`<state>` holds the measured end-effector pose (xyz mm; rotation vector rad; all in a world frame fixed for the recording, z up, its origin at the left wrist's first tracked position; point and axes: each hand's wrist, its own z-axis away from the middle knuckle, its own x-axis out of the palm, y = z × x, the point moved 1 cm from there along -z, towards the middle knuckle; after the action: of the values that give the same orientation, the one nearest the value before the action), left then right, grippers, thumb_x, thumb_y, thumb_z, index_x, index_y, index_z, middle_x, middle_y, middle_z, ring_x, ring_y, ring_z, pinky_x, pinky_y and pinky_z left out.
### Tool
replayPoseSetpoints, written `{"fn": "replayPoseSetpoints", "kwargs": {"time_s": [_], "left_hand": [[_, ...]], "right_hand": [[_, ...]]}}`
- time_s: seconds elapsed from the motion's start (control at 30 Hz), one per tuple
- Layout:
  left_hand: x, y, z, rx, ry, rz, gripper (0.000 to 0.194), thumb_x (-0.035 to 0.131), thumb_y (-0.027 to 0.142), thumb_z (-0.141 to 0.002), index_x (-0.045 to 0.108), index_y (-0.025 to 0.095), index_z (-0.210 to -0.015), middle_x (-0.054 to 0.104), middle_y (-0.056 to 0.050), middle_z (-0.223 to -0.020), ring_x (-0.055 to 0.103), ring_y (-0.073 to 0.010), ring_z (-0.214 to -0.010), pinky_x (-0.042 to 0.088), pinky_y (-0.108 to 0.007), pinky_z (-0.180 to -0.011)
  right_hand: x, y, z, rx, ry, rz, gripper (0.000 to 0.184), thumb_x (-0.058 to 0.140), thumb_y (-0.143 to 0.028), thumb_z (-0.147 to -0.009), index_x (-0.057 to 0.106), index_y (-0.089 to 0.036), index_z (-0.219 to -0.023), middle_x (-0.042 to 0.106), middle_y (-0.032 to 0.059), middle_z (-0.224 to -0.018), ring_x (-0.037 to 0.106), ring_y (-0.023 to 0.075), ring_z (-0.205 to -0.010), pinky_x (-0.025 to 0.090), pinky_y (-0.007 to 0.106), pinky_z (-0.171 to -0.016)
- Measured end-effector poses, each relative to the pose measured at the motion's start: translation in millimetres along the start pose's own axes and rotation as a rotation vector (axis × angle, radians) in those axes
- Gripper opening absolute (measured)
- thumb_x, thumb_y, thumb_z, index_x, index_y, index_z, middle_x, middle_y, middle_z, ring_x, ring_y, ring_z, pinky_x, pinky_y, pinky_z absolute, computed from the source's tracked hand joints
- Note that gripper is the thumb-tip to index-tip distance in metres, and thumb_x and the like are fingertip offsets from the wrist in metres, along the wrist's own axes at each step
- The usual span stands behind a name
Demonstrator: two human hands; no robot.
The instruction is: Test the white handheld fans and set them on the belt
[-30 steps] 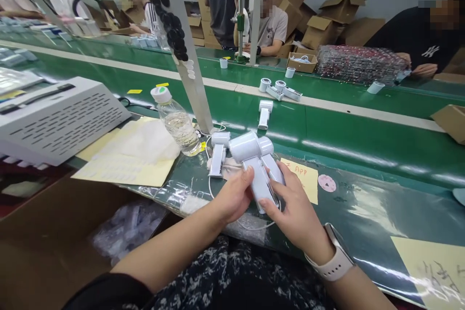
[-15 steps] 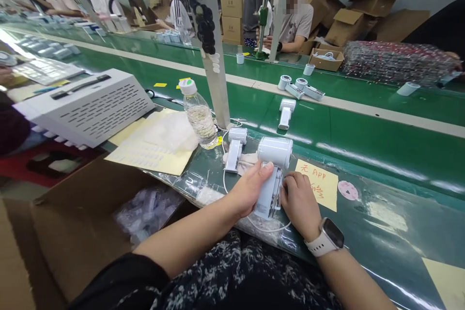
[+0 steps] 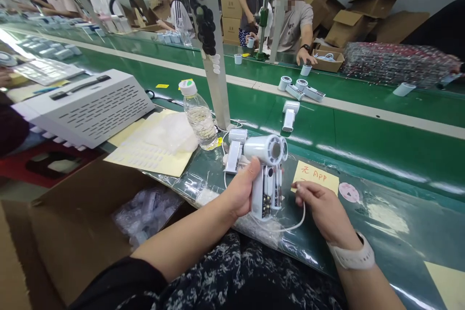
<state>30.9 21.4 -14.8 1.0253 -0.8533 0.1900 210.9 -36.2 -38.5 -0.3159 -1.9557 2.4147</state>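
White plastic is filling the person's left hand [image 3: 241, 191], with the fingers closed firmly around the handle of a white handheld blower [image 3: 267, 193]. The blower is standing upright over a clear plastic sheet [image 3: 194, 191], and dark, speckled internals are showing along its side. The right hand [image 3: 316, 208] is nearly closed, pinching a thin white cable [image 3: 301, 220] that curves back toward the blower. A second white blower [image 3: 234, 157] is sitting just beside the first, and a yellow note [image 3: 315, 177] reading "无 APP" is lying to the right, near a pink round sticker [image 3: 348, 193]. A plastic water bottle [image 3: 198, 118] is standing close by — next to a cardboard box [image 3: 72, 232] holding bagged clear parts [image 3: 145, 213]. Across the green belt [image 3: 381, 145], a co-worker's hand [image 3: 304, 55] is reaching toward a white cylinder [image 3: 305, 70].
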Motion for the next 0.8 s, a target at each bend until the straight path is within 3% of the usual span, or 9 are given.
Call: {"fn": "replayPoseSetpoints", "kwargs": {"time_s": [0.1, 0.2, 0.37, 0.63, 0.8], "left_hand": [[2.8, 9, 0, 0.101, -0.009, 0.017, 0.071, 0.079, 0.08, -0.054, 0.065, 0.017, -0.083, 0.075, -0.014, -0.1, 0.071, -0.0305, -0.101, 0.058, -0.04, -0.085], [9.9, 18, -3, 0.166, -0.047, 0.035, 0.075, 0.075, 0.087, -0.047, 0.059, 0.019, -0.075, 0.075, -0.011, -0.103, 0.071, -0.0287, -0.096, 0.058, -0.037, -0.075], [18.8, 23, -5, 0.208, -0.085, 0.019, 0.076, 0.071, 0.091, -0.047, 0.054, 0.019, -0.066, 0.074, -0.01, -0.097, 0.07, -0.0312, -0.1, 0.058, -0.039, -0.075], [15.9, 10, -8, 0.287, -0.001, -0.059, 0.077, 0.067, 0.093, -0.049, 0.058, 0.019, -0.065, 0.074, -0.011, -0.097, 0.07, -0.0295, -0.098, 0.057, -0.035, -0.071], [15.4, 18, -10, 0.245, -0.013, 0.158, 0.07, 0.072, 0.086, -0.057, 0.057, 0.019, -0.066, 0.074, -0.007, -0.102, 0.071, -0.0234, -0.093, 0.058, -0.035, -0.08]], "right_hand": [[21, -14, 26, 0.045, -0.225, 0.035, 0.032, 0.072, -0.05, -0.079, 0.066, -0.021, -0.067, 0.064, 0.0002, -0.056, 0.059, 0.0181, -0.056, 0.047, 0.031, -0.059], [43, -26, 42, -0.008, -0.306, 0.045, 0.034, 0.066, -0.045, -0.084, 0.059, -0.022, -0.06, 0.064, -0.0008, -0.053, 0.058, 0.0167, -0.054, 0.044, 0.029, -0.058], [55, -32, 43, -0.123, -0.265, 0.008, 0.038, 0.063, -0.047, -0.086, 0.054, -0.022, -0.059, 0.063, -0.0007, -0.053, 0.058, 0.0159, -0.055, 0.042, 0.028, -0.059], [66, -14, 51, -0.045, -0.161, -0.181, 0.047, 0.054, -0.061, -0.093, 0.051, -0.023, -0.066, 0.06, -0.0002, -0.054, 0.057, 0.0166, -0.054, 0.046, 0.029, -0.06], [58, -27, 52, -0.373, -0.193, 0.041, 0.033, 0.051, -0.045, -0.099, 0.057, -0.022, -0.076, 0.069, 0.0082, -0.099, 0.064, 0.0218, -0.094, 0.05, 0.031, -0.081]]}}
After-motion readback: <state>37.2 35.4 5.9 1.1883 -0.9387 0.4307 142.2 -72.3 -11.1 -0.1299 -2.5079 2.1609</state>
